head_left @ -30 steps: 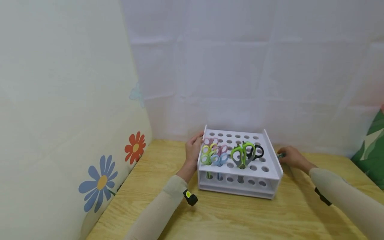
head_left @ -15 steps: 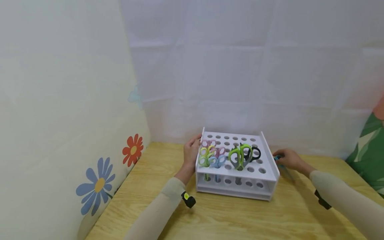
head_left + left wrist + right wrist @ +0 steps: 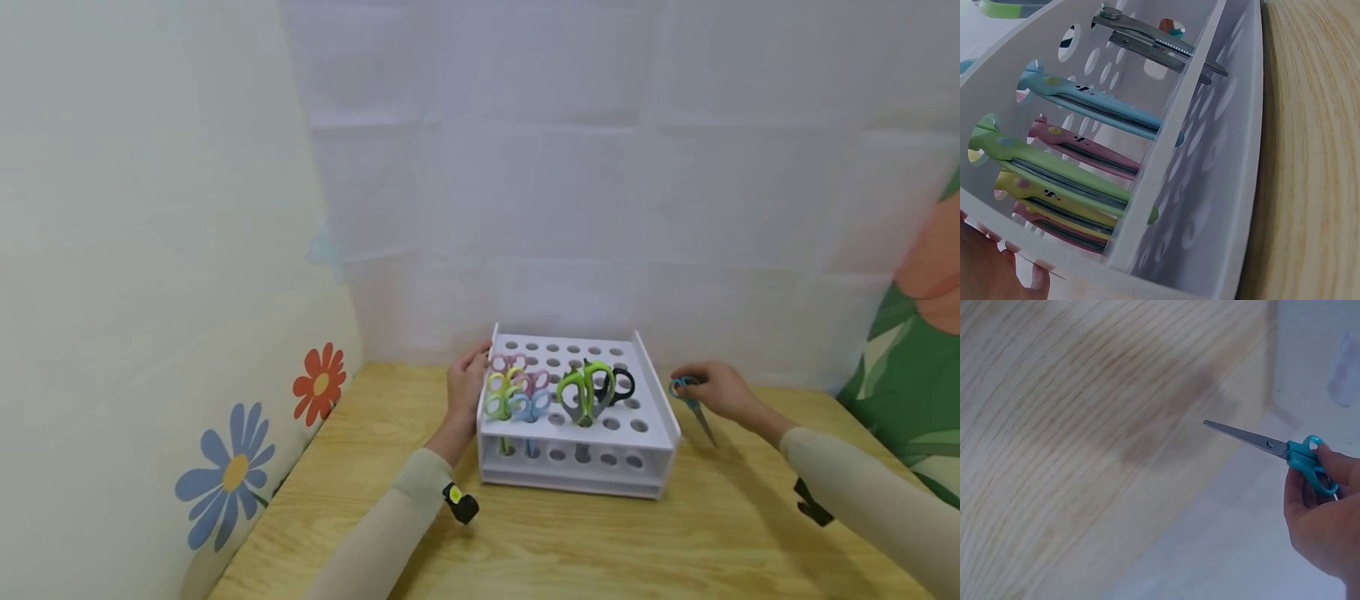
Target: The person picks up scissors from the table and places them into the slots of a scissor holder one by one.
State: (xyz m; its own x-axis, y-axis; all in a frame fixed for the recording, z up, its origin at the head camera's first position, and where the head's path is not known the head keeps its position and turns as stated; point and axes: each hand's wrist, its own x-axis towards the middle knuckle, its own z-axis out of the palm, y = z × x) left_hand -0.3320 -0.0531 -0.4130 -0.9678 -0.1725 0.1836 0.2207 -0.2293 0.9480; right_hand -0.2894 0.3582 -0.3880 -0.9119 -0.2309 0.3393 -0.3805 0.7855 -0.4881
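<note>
My right hand (image 3: pixel 722 390) pinches a pair of teal-handled scissors (image 3: pixel 1302 460) by the handles, to the right of a white rack (image 3: pixel 656 392) with rows of round holes. The blades (image 3: pixel 1244 435) are closed, slanting down above the table in the head view. My left hand (image 3: pixel 467 385) rests its fingers against the rack's left side wall; part of the hand (image 3: pixel 991 265) shows in the left wrist view. Standing in the rack's holes are green (image 3: pixel 496 407), blue (image 3: pixel 531 406), yellow and pink scissors, larger green-and-grey scissors (image 3: pixel 585 392) and black-handled scissors (image 3: pixel 619 387).
The rack stands on a wood-grain table (image 3: pixel 555 542). A white sheet (image 3: pixel 480 192) hangs behind it. Flower-printed panels border the left (image 3: pixel 150 208) and right (image 3: pixel 922 333) sides. A small black device is strapped to each wrist.
My right hand has lifted the teal scissors from beside the rack's right wall, so handles and blades now show clearly. My left hand stays at the rack. The view has shifted slightly right.
</note>
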